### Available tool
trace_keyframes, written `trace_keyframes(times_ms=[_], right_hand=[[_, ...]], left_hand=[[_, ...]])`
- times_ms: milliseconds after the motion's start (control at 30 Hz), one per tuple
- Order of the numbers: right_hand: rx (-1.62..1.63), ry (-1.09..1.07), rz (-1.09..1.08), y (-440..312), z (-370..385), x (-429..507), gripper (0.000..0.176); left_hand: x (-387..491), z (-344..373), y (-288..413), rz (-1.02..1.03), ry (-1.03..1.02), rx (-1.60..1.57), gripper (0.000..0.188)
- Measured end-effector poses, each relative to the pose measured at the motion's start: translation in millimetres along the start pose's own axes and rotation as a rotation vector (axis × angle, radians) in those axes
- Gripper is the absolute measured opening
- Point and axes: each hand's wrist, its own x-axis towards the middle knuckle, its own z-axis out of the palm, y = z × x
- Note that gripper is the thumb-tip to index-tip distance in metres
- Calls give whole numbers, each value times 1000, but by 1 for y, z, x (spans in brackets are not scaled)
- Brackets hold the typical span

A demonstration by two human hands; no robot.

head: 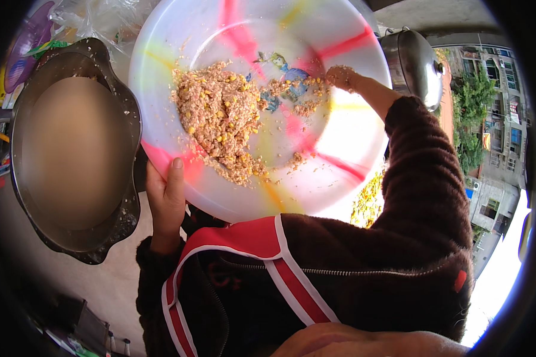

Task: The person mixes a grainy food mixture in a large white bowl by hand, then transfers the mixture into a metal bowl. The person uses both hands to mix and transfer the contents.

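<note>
A large white plastic basin (268,196) with pink and yellow stripes fills the upper middle of the view. A heap of minced filling with yellow corn kernels (221,120) lies on its left side, and smaller crumbs are spread over the printed bottom. My left hand (169,192) grips the basin's rim at the lower left, its thumb on the outer wall. Inside the basin at the right, my right hand (343,79) touches the sloping wall beside loose crumbs. Bits of filling coat its fingers, which are bent and partly hidden; whether they hold any filling is unclear.
Left of the basin stands a dark wavy-rimmed pan (131,107) with a pale, cloudy content. Clear plastic bags (89,18) and a purple plastic item (29,49) lie at the upper left. A lidded metal pot (417,67) is behind my right forearm. Buildings show outside at the right.
</note>
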Motion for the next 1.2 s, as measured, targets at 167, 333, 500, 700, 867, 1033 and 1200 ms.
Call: trace_keyframes(times_ms=[167, 333, 500, 700, 867, 1033, 1200], right_hand=[[959, -285, 267, -134, 78, -109, 17], [950, -164, -180, -240, 69, -108, 31], [1608, 602, 68, -140, -10, -13, 25], [1620, 1217, 86, -61, 15, 38, 30], [1811, 1062, 164, -135, 18, 49, 28], [1235, 781, -130, -280, 30, 6, 32], [1412, 738, -64, -228, 14, -13, 32]], left_hand=[[3, -2, -9, 26, -19, -37, 33], [2, -5, -8, 50, -48, -27, 34], [2, -6, -7, 31, -43, -45, 33], [2, -6, -3, 6, -64, -19, 34], [0, -4, -4, 3, -34, -6, 33], [2, -2, -8, 23, -33, -79, 32], [3, -5, -10, 28, -33, -31, 32]])
